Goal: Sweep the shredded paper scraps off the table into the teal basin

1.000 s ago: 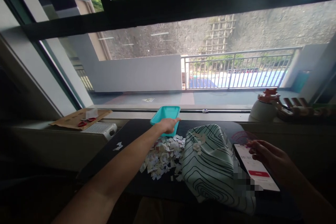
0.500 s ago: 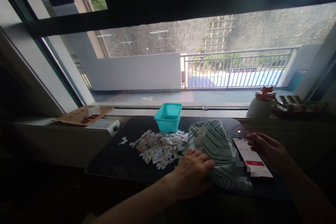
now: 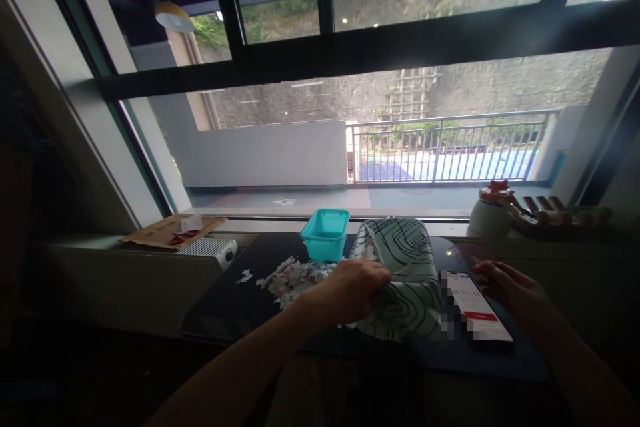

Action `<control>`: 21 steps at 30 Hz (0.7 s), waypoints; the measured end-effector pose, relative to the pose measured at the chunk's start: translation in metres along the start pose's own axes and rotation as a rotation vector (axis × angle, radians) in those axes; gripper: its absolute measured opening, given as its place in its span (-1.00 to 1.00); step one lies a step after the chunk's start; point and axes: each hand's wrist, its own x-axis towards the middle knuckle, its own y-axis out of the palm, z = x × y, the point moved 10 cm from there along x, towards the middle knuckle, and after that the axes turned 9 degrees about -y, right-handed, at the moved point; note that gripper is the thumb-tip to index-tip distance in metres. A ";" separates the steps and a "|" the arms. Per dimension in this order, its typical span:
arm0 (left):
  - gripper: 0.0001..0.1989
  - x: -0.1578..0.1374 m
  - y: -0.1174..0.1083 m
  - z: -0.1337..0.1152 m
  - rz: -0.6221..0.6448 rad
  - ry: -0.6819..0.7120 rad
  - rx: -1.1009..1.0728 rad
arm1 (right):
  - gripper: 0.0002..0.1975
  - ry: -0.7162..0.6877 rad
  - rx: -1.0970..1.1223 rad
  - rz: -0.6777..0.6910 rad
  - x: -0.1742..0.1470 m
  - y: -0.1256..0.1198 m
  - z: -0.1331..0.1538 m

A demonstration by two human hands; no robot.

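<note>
We're pinching the pale green, black-lined cloth (image 3: 413, 253) with our left hand (image 3: 357, 285); it spreads rightward on the black table (image 3: 225, 313), long axis running away from us. Our right hand (image 3: 509, 283), farther off, seems closed on a thin, clear pinkish round sheet (image 3: 467, 254) beside the slim white-screened phone (image 3: 477, 300). Our left forearm partly screens white paper scraps (image 3: 293, 275) near the turquoise plastic tub (image 3: 326, 247).

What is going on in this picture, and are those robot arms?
No robot here! Those are a person's own bare arms, seen by a camera worn on their head, looking forward and down. On the dark table are a pile of small paper scraps, a turquoise tub, a pale green cloth with black lines and a phone. The left hand pinches the cloth. The right hand is by the phone, perhaps holding a see-through pinkish thing; I can't tell.
</note>
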 end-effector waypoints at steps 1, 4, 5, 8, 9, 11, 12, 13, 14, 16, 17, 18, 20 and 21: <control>-0.90 -0.005 -0.016 0.009 -0.013 -0.024 -0.003 | -0.78 0.022 0.020 -0.003 0.001 0.003 0.000; -0.86 -0.023 -0.065 0.046 -0.044 -0.121 -0.008 | -0.78 0.033 0.061 0.034 0.008 0.028 0.009; -0.85 -0.029 -0.079 0.060 -0.057 -0.165 -0.004 | -0.77 0.024 0.068 0.070 0.011 0.043 0.015; -0.82 -0.051 -0.116 0.107 -0.091 -0.295 0.019 | -0.72 0.004 0.048 0.213 0.025 0.102 0.031; -0.83 -0.059 -0.124 0.123 -0.098 -0.336 0.033 | -0.71 -0.004 0.021 0.253 0.031 0.125 0.035; -0.80 -0.076 -0.136 0.155 -0.104 -0.414 0.058 | -0.74 -0.020 -0.103 0.364 0.043 0.176 0.038; -0.79 -0.086 -0.139 0.170 -0.106 -0.453 0.070 | -0.77 -0.027 -0.147 0.375 0.050 0.199 0.037; -0.77 -0.097 -0.141 0.185 -0.106 -0.492 0.085 | -0.80 -0.032 -0.178 0.391 0.058 0.223 0.035; -0.77 -0.108 -0.143 0.199 -0.106 -0.531 0.101 | -0.81 -0.031 -0.222 0.411 0.065 0.247 0.030; -0.77 -0.131 -0.143 0.223 -0.105 -0.606 0.140 | -0.80 -0.030 -0.339 0.447 0.079 0.291 0.018; -0.77 -0.143 -0.142 0.233 -0.105 -0.640 0.159 | -0.79 -0.030 -0.406 0.468 0.085 0.311 0.011; -0.77 -0.154 -0.141 0.242 -0.105 -0.671 0.175 | -0.77 -0.031 -0.480 0.484 0.091 0.327 0.003; -0.75 -0.174 -0.138 0.255 -0.100 -0.724 0.198 | -0.75 -0.043 -0.629 0.507 0.101 0.351 -0.012; -0.74 -0.184 -0.136 0.260 -0.095 -0.748 0.206 | -0.74 -0.054 -0.697 0.517 0.104 0.359 -0.019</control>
